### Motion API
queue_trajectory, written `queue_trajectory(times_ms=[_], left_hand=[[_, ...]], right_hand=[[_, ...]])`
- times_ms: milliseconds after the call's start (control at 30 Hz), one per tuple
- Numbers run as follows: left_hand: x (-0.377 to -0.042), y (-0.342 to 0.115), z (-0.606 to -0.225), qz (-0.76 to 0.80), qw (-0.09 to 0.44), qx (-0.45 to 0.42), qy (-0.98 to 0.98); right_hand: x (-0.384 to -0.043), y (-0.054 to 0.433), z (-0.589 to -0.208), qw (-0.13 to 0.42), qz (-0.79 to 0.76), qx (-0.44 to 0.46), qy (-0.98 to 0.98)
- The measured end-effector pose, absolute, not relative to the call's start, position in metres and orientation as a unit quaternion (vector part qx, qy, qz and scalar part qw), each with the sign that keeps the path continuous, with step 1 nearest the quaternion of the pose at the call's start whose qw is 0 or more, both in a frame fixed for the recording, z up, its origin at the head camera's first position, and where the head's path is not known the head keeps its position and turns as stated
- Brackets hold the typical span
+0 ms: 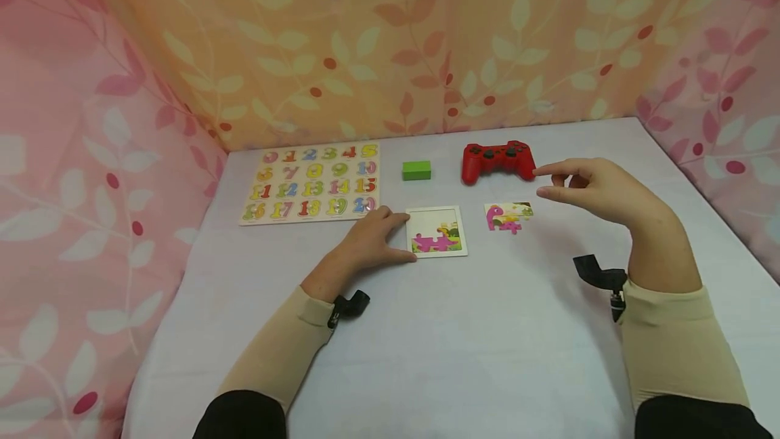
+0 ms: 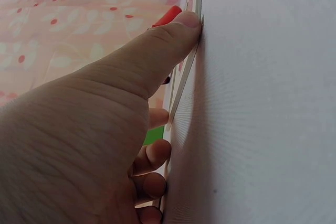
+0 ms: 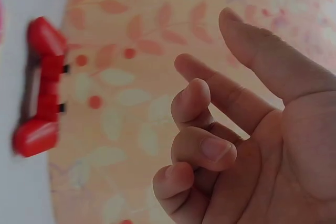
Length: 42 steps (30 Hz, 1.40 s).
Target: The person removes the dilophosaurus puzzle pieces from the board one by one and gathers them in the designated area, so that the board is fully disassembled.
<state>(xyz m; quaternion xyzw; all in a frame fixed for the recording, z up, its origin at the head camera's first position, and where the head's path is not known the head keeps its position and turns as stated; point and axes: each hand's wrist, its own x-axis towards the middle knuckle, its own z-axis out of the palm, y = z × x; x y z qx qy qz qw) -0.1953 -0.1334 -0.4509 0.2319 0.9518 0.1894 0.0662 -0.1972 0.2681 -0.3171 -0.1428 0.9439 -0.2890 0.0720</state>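
Observation:
My left hand (image 1: 373,239) is at the left side of a small white-framed jigsaw tray (image 1: 432,255). Its thumb (image 2: 186,22) holds the tray's near left corner and the index finger holds the left edge higher up. Pink dinosaur pieces (image 1: 434,244) fill the lower part of the tray; its upper left shows bare white. To the right, a joined group of jigsaw pieces (image 1: 501,217) with a pink dinosaur head lies on the cloth. My right hand (image 1: 594,188) hovers right of these pieces, holding nothing, thumb and index apart and the other fingers loosely curled.
A number puzzle board (image 1: 311,185) lies at the back left, close by my left hand. Behind the tray is a green block (image 1: 417,170). A red game controller (image 1: 498,161) sits near my right fingertips. Floral curtains (image 1: 426,39) enclose the white-covered table (image 1: 475,358).

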Motion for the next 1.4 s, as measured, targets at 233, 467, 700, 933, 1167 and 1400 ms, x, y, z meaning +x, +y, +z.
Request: queue_trajectory(times_ms=[233, 467, 700, 933, 1167, 1400], left_hand=[[-0.196, -0.135, -0.452, 0.192, 0.07, 0.228, 0.952], [-0.198, -0.132, -0.452, 0.192, 0.067, 0.231, 0.951], [-0.197, -0.131, -0.448, 0.19, 0.074, 0.229, 0.952], [-0.196, -0.133, -0.447, 0.182, 0.073, 0.231, 0.953], [-0.197, -0.133, -0.448, 0.185, 0.067, 0.234, 0.952], [-0.197, -0.132, -0.451, 0.182, 0.064, 0.233, 0.953]], right_hand=[[-0.174, 0.253, -0.29, -0.017, -0.337, -0.169, 0.926], [-0.173, 0.217, -0.291, -0.036, -0.402, -0.197, 0.894], [-0.187, 0.177, -0.318, 0.035, -0.394, -0.226, 0.891], [-0.21, 0.147, -0.363, 0.17, -0.334, -0.258, 0.891], [-0.224, 0.14, -0.394, 0.243, -0.284, -0.241, 0.896], [-0.231, 0.144, -0.413, 0.23, -0.289, -0.21, 0.905]])
